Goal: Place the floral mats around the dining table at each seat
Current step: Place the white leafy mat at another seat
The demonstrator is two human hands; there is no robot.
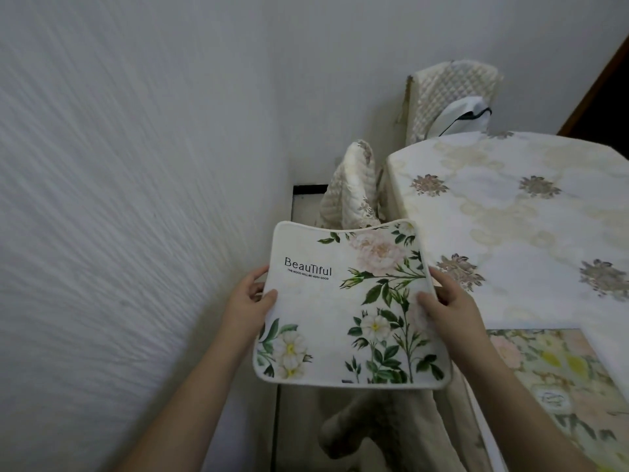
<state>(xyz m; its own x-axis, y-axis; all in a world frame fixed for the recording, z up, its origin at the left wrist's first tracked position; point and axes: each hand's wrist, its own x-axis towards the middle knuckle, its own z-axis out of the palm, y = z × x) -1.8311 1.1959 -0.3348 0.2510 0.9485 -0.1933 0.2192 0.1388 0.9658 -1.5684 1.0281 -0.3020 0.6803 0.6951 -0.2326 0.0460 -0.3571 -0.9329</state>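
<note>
I hold a white floral mat [343,308] printed with "Beautiful", green leaves and pale flowers, flat in the air beside the dining table [510,212]. My left hand [250,299] grips its left edge, thumb on top. My right hand [449,301] grips its right edge, thumb on top, fingers underneath. The mat hangs over the gap between the wall and the table's near left corner. A second floral mat [558,379] lies at the lower right, partly under a fold of the cream tablecloth.
A textured white wall [119,199] fills the left side. Two chairs with quilted cream covers stand close to the table: one [354,185] at its left side, one [449,97] at the far end with a white object on it. A dark door edge [606,97] shows at upper right.
</note>
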